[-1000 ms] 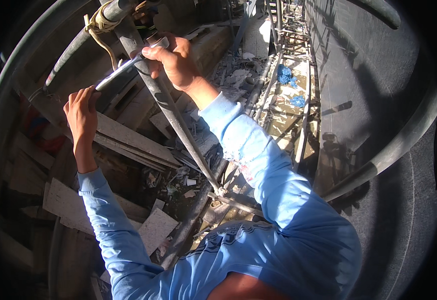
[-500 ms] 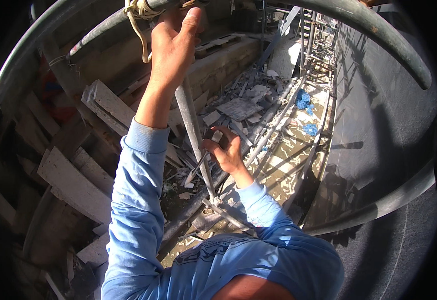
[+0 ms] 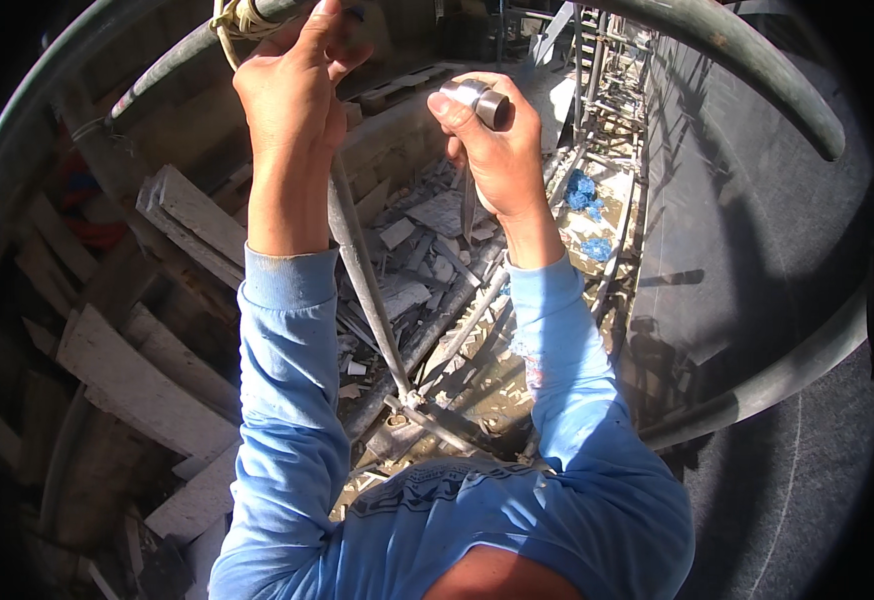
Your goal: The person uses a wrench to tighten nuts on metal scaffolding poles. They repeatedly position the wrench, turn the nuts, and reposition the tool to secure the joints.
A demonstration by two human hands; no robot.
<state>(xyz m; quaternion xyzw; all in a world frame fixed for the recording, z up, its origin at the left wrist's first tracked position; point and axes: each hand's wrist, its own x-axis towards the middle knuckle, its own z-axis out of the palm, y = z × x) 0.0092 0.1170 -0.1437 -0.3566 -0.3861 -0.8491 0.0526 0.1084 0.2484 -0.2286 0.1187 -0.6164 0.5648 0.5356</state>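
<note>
- Raised since the earlier frame: right hand [image 3: 509,150], clamped around a metal socket wrench [image 3: 472,96], right of the diagonal scaffold pole [image 3: 362,260].
- Left hand [image 3: 287,105] is at the rope-lashed pipe [image 3: 167,70]; whether it grips, I cannot tell.

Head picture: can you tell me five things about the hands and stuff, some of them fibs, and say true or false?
1. The right hand holds a tool. True.
2. The left hand touches that tool too. False: it is apart from it, up near the rope.
3. The rope is wound round a pole. True.
4. The sleeves are red. False: they are light blue.
5. In the picture, blue scraps show right of the right hand. True.
</note>
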